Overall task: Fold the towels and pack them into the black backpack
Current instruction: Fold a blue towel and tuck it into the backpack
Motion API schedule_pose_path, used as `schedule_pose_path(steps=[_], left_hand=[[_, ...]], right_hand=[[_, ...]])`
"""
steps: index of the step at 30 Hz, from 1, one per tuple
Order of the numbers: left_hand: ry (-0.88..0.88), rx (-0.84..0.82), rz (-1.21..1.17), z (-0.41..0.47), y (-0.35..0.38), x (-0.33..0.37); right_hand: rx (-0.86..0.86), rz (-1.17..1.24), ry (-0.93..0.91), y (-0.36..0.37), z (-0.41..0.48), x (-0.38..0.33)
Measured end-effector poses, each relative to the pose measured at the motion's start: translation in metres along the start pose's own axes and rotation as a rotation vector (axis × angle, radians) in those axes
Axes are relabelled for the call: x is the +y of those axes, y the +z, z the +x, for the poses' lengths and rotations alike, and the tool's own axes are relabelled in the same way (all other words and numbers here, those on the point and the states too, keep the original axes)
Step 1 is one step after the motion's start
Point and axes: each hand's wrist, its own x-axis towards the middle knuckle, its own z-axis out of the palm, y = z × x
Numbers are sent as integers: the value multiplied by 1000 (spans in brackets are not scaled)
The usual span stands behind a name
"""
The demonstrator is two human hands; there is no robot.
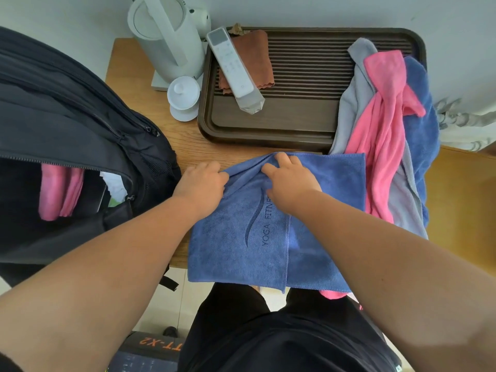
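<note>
A blue towel (241, 245) printed "YOGA FITNESS" lies partly folded on the wooden table (150, 71), its near edge hanging over the front. My left hand (200, 185) pinches the towel's far left fold. My right hand (288, 181) grips the bunched far edge beside it. The black backpack (67, 124) stands open at the left, with a folded pink towel (57, 194) inside. A loose pile at the right holds a pink towel (383, 135), a grey towel (354, 103) and a darker blue towel (421, 124).
A dark wooden tea tray (295, 130) sits behind the towel, carrying a white remote (232, 63) and a brown cloth (257, 57). A white kettle (166, 36) and a white lidded cup (183, 96) stand at the back left. A yellow surface (461, 210) lies right.
</note>
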Motion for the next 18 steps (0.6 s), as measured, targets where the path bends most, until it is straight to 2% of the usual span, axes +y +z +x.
schedule_pose_path(steps=[4,7,11,14,18], left_hand=[[-170,124,-256,-2,2,-7],[-336,173,-479,-2,4,-7],[-664,233,-873,6,0,-2],[-856,231,-1115,11,-3,1],[-1005,190,-1502,15,-1,1]], right_hand=[[128,33,60,-11,9,-9],[237,-80,-53,-12,17,-16],[184,-50,-203,-7,25,-29],[146,-4,-170,-3,27,-37],[120,126,-61,-3,27,-44]])
